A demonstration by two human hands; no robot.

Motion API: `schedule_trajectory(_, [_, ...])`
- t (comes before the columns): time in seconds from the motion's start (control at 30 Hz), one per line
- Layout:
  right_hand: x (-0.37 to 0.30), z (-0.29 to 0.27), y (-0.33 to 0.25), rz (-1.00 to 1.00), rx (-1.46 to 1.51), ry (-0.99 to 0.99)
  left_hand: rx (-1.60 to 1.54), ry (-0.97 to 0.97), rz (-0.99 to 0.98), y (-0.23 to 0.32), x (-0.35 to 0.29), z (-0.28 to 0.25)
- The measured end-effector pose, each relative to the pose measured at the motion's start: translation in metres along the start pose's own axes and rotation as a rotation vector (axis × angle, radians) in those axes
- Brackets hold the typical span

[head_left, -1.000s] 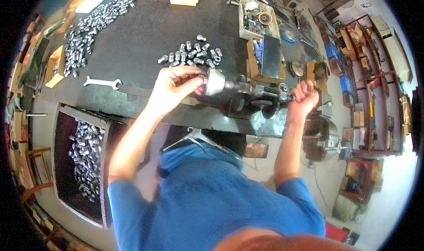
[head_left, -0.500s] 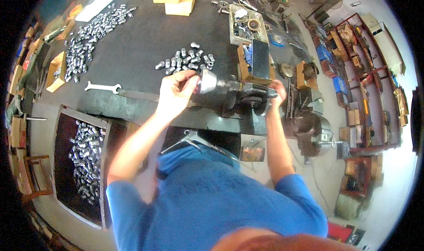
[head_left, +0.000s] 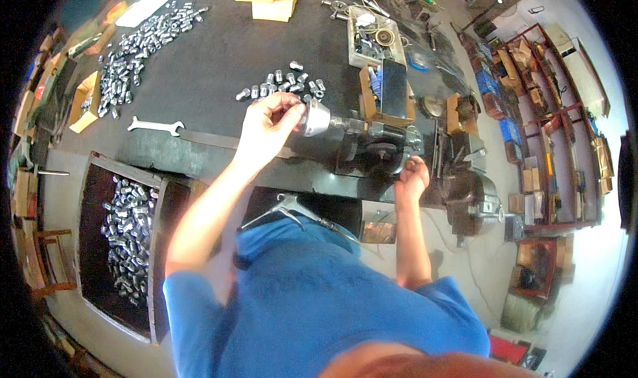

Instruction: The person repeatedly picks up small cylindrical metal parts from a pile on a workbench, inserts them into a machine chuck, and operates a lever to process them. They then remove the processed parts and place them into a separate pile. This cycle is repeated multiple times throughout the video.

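My left hand (head_left: 271, 126) is pinched at the open face of a silver cone-shaped chuck (head_left: 318, 119) on a dark bench-mounted fixture (head_left: 375, 145). Whatever lies between its thumb and fingers is hidden. At the fixture's right end, my right hand (head_left: 413, 176) is closed with fingers curled, low beside a round part; I cannot make out what it grips. Just beyond my left hand lies a small group of shiny metal nut-like pieces (head_left: 290, 79). An open-end wrench (head_left: 156, 126) rests on the dark bench to the left.
A larger heap of metal pieces (head_left: 136, 52) spreads at the far left, beside a small cardboard box (head_left: 85, 102). Below it stands a bin (head_left: 159, 258) of similar pieces. An air gun (head_left: 289, 205) lies by my lap. A vise (head_left: 473, 202) and a parts tray (head_left: 352, 39) are rightward.
My right hand has moved down and toward me at the fixture's right end. My left hand stays at the chuck, its fingers shifted slightly. The view has shifted a little.
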State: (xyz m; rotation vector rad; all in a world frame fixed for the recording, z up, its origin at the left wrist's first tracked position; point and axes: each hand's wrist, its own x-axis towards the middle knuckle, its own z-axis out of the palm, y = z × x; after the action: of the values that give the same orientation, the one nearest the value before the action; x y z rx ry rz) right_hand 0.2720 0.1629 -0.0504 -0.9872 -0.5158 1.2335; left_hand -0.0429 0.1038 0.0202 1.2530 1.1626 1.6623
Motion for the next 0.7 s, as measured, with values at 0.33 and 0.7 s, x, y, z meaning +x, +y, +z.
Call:
schedule_trajectory(0.33, [0.013, 0.0, 0.007, 0.056, -0.044, 0.032, 0.432, 0.102, -0.001, -0.002, -0.006, 0.01])
schedule_trajectory(0.7, [0.07, 0.075, -0.025, -0.325, -0.15, -0.201, -0.026, 0.006, -0.377, 0.004, 0.001, 0.0])
